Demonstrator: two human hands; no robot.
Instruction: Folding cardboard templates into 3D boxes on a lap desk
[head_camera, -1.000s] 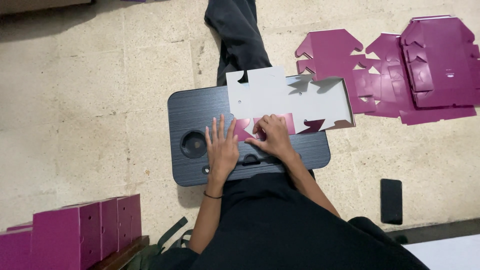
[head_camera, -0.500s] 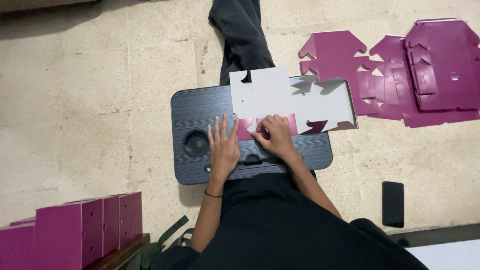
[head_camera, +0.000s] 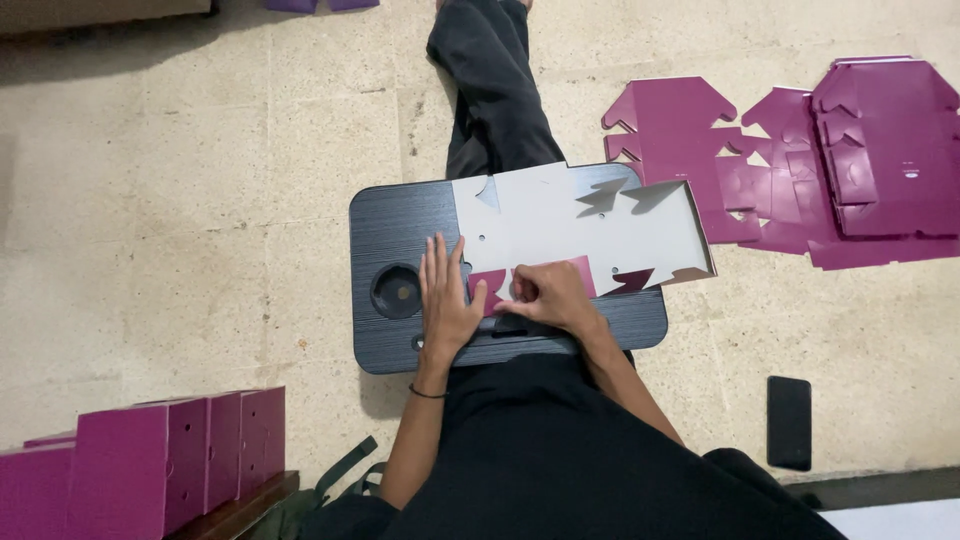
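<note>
Standing partly cut off at the lower left edge: folded magenta boxes (head_camera: 150, 450). Left hand (head_camera: 445, 300), fingers spread flat, presses the die-cut carton blank (head_camera: 580, 225) onto the black lap desk (head_camera: 400, 235). Right hand (head_camera: 550, 297) apparently pinches a magenta flap (head_camera: 580, 272), fingertips hidden. Flat magenta blanks (head_camera: 800, 170) lie far right.

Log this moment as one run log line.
left hand: flat on flap | right hand: pinching flap | item: unfolded box blank, white side up | surface: black lap desk
</note>
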